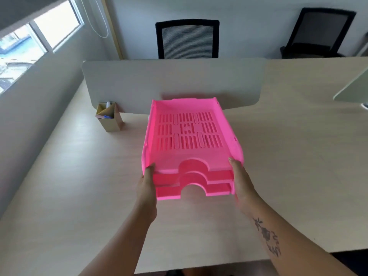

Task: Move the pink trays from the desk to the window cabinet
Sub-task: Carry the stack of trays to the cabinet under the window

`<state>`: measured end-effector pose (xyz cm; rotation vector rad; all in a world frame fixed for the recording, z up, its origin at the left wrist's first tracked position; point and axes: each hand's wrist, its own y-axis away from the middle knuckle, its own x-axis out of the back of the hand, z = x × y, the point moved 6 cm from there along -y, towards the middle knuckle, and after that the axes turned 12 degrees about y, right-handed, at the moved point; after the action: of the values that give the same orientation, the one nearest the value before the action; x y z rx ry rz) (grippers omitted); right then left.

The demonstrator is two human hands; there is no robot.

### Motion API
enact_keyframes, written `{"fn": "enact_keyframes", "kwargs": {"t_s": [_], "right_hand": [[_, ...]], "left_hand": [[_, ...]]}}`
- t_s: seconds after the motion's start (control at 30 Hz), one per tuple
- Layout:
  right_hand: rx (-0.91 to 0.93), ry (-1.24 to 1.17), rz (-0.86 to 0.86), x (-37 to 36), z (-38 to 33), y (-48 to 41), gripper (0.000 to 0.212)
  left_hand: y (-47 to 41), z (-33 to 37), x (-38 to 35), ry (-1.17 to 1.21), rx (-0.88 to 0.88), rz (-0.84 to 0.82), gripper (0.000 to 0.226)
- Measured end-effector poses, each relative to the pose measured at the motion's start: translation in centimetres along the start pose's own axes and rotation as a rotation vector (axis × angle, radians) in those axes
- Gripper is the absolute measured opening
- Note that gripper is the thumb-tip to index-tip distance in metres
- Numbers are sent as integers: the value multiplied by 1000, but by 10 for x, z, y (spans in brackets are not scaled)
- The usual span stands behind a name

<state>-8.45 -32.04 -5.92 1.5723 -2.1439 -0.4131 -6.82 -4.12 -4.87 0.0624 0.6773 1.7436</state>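
Observation:
A stack of three pink trays (pixel 191 136) with slotted floors and curved front cut-outs is in the middle of the view, over the light wooden desk (pixel 79 186). My left hand (pixel 146 188) grips the stack's front left corner, thumb on the top rim. My right hand (pixel 242 180) holds the front right corner the same way. The stack looks raised a little off the desk, front end towards me. The window (pixel 29 40) is at the upper left; no cabinet is in view.
A cardboard pen holder (pixel 109 117) stands at the left of the grey divider panel (pixel 173 84). Two black mesh chairs (pixel 188 38) wait behind the divider. A second divider edge (pixel 352 88) juts in at the right. The wall runs along the desk's left side.

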Motion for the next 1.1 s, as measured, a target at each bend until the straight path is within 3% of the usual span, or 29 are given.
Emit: {"fn": "enact_keyframes", "kwargs": {"t_s": [0.13, 0.27, 0.47, 0.6, 0.8, 1.03, 1.1], "right_hand": [[66, 8, -92, -8, -33, 12, 78], [157, 45, -239, -20, -58, 23, 88], [319, 84, -498, -59, -90, 52, 82], [388, 127, -724, -100, -94, 110, 62], [446, 233, -1101, -163, -57, 248, 40], [456, 334, -1571, -196, 38, 443, 71], [453, 380, -1665, -196, 69, 496, 68]], "left_hand": [[19, 18, 0, 91, -69, 103, 68], [53, 32, 8, 157, -178, 225, 68], [140, 44, 44, 298, -402, 491, 62], [232, 40, 80, 425, -510, 720, 42], [399, 3, 143, 562, -662, 1043, 58], [606, -78, 185, 552, -809, 1380, 48], [659, -103, 190, 549, -846, 1462, 50]]}}
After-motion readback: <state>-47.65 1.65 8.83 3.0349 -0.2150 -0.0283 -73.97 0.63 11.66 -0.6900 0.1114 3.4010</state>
